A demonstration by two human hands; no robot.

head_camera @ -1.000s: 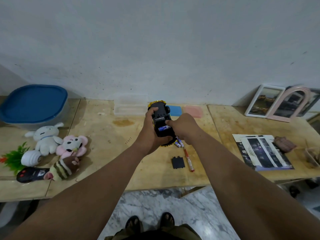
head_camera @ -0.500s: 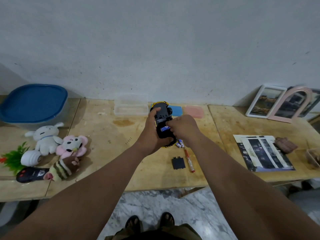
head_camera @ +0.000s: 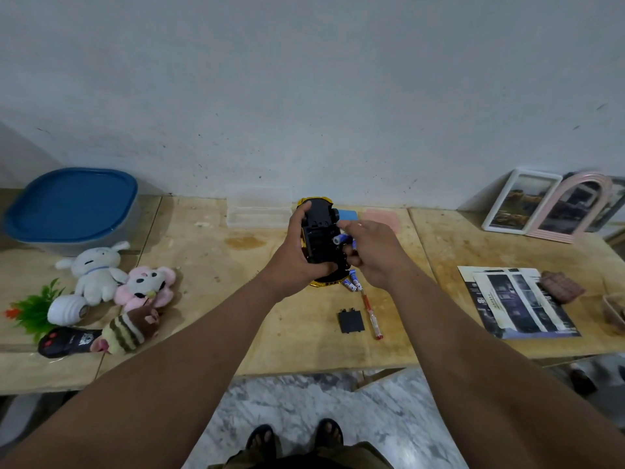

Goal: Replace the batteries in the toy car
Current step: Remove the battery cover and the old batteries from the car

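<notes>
My left hand (head_camera: 295,262) grips the yellow toy car (head_camera: 321,240), held upside down above the table with its black underside facing me. My right hand (head_camera: 373,252) pinches a blue battery (head_camera: 341,239) at the right edge of the car's open compartment. More blue batteries (head_camera: 351,284) lie on the wooden table (head_camera: 209,265) just below the car. The black battery cover (head_camera: 351,321) and a red-handled screwdriver (head_camera: 371,315) lie nearer to me.
Plush toys (head_camera: 118,282), a remote (head_camera: 66,340) and a small plant (head_camera: 32,309) sit at left, behind them a blue-lidded tub (head_camera: 71,208). A clear box (head_camera: 259,211) stands by the wall. Magazines (head_camera: 517,302) and picture frames (head_camera: 548,204) occupy the right.
The right hand has drawn back to the right, lifting a blue battery out to the side of the car's compartment. The left hand keeps holding the car in the same place.
</notes>
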